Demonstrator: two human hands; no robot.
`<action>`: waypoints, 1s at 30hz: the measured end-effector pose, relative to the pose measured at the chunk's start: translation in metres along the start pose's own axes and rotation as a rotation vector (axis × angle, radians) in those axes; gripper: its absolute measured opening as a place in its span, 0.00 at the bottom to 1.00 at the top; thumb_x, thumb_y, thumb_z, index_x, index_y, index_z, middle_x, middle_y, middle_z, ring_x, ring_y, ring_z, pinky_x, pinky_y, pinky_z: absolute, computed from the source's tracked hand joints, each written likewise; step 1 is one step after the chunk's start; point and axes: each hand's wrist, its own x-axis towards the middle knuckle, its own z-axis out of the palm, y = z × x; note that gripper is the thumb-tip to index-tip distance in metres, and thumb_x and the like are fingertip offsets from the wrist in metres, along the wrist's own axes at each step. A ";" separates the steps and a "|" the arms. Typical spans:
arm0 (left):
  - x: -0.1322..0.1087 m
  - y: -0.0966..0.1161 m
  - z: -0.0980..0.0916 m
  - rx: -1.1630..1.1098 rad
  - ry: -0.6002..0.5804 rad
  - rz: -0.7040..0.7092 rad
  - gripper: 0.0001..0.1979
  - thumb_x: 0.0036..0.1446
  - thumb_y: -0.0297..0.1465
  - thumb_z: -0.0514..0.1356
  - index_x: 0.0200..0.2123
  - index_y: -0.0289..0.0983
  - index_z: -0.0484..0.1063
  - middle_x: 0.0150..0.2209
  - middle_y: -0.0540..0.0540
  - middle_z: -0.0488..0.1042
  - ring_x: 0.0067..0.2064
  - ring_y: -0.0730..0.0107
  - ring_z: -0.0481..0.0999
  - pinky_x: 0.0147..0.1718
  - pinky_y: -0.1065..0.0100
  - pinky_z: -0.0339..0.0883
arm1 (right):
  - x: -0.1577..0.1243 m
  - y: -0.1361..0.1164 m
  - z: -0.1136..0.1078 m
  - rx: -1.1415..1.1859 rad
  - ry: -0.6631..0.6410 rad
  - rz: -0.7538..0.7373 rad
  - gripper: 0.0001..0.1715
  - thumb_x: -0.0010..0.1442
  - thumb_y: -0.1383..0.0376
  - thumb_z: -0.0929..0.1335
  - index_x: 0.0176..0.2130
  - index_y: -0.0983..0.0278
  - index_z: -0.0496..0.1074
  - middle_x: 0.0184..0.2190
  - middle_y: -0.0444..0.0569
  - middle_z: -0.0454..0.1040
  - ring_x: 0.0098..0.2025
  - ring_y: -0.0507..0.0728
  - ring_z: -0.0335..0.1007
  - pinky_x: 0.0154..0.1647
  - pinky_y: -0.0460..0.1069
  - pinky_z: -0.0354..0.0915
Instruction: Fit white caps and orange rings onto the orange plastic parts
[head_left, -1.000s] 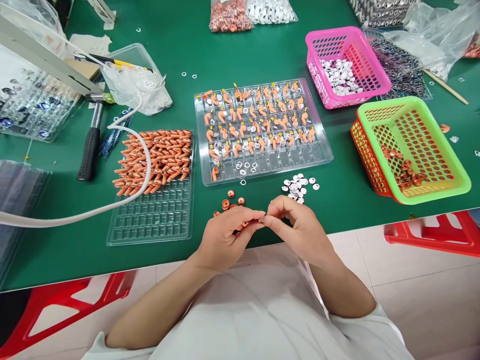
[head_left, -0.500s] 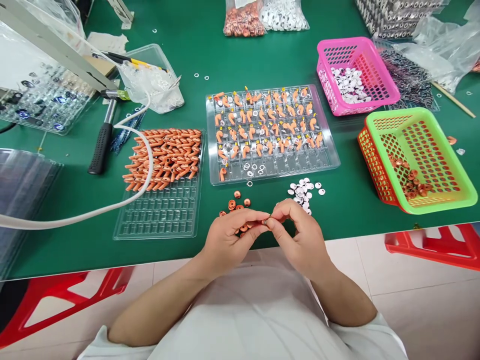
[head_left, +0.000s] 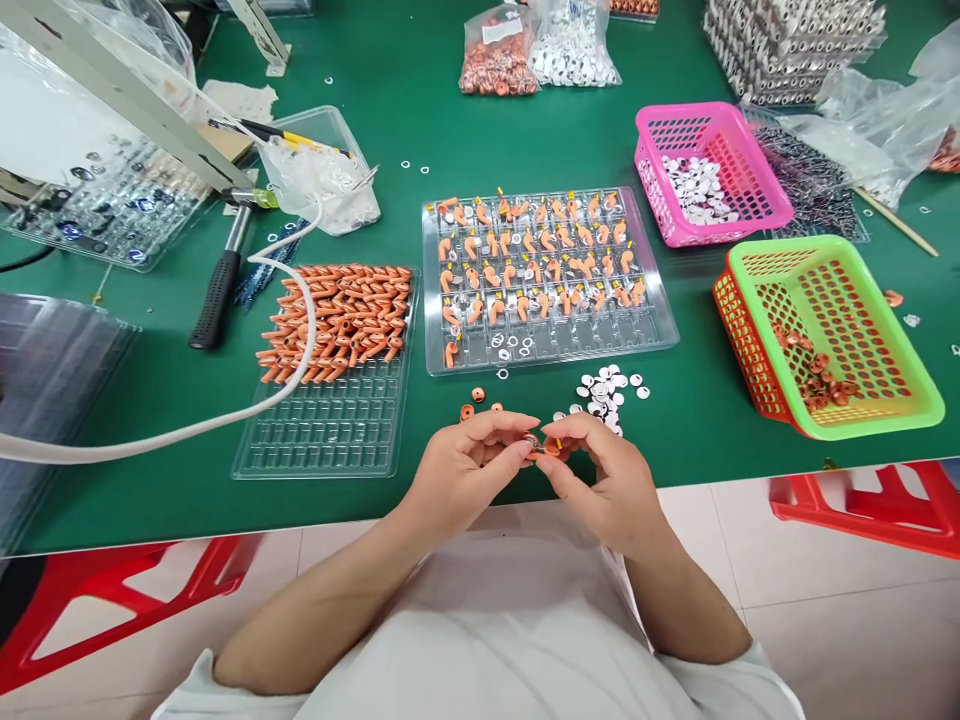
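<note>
Above the near edge of the green counter (head_left: 525, 145), at the centre of our dial, we hold two small pieces between our hands. The thumb and fingers of our left hand (head_left: 466, 470) are closed on a copper-coloured round piece (head_left: 533, 441); those of our right hand (head_left: 613, 480) pinch an orange piece (head_left: 553, 447) with a bit of yellow on it. The two pieces sit just beside each other, partly hidden by our fingers, and we cannot tell whether they touch.

Near our left hand, at ten o'clock, we have loose copper caps (head_left: 478, 395), some of them covered by the hand. At two o'clock, close to our right hand, lies a scatter of white discs (head_left: 606, 393). Straight up at twelve o'clock is a clear tray (head_left: 658, 325) with rows of curved orange parts (head_left: 547, 240). Farther out, at one o'clock, we see a pink basket (head_left: 705, 236) with more white discs inside, and between two and three o'clock a green basket (head_left: 926, 400) nested in a red one, copper pieces at its bottom. Toward ten o'clock, a white cable (head_left: 225, 413) loops over copper tubes (head_left: 345, 320), with a hammer (head_left: 215, 300) beyond.
</note>
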 end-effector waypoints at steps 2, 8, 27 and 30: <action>0.001 -0.001 0.002 0.032 -0.006 -0.013 0.07 0.56 0.28 0.63 0.38 0.34 0.78 0.31 0.44 0.82 0.33 0.66 0.83 0.32 0.69 0.79 | 0.000 0.001 -0.002 0.008 0.009 0.008 0.10 0.63 0.64 0.69 0.46 0.56 0.69 0.35 0.45 0.73 0.36 0.55 0.71 0.39 0.51 0.69; 0.004 -0.002 0.006 0.171 -0.008 -0.002 0.03 0.53 0.26 0.61 0.32 0.35 0.76 0.28 0.46 0.81 0.29 0.70 0.81 0.26 0.74 0.75 | 0.000 0.004 -0.004 0.026 -0.018 0.003 0.13 0.63 0.66 0.69 0.49 0.56 0.69 0.37 0.45 0.73 0.38 0.54 0.72 0.42 0.50 0.70; 0.003 -0.010 0.012 0.580 0.065 0.316 0.09 0.52 0.21 0.56 0.31 0.36 0.75 0.24 0.53 0.79 0.24 0.76 0.76 0.26 0.77 0.68 | 0.004 -0.004 -0.006 -0.242 -0.075 -0.123 0.14 0.64 0.71 0.65 0.48 0.57 0.69 0.37 0.44 0.74 0.36 0.53 0.71 0.38 0.49 0.67; 0.001 -0.010 0.011 0.578 0.081 0.343 0.09 0.52 0.21 0.56 0.31 0.36 0.75 0.25 0.53 0.79 0.25 0.76 0.76 0.28 0.76 0.69 | 0.004 -0.007 -0.006 -0.273 -0.087 -0.116 0.13 0.64 0.71 0.65 0.48 0.58 0.69 0.38 0.45 0.74 0.37 0.54 0.70 0.38 0.49 0.67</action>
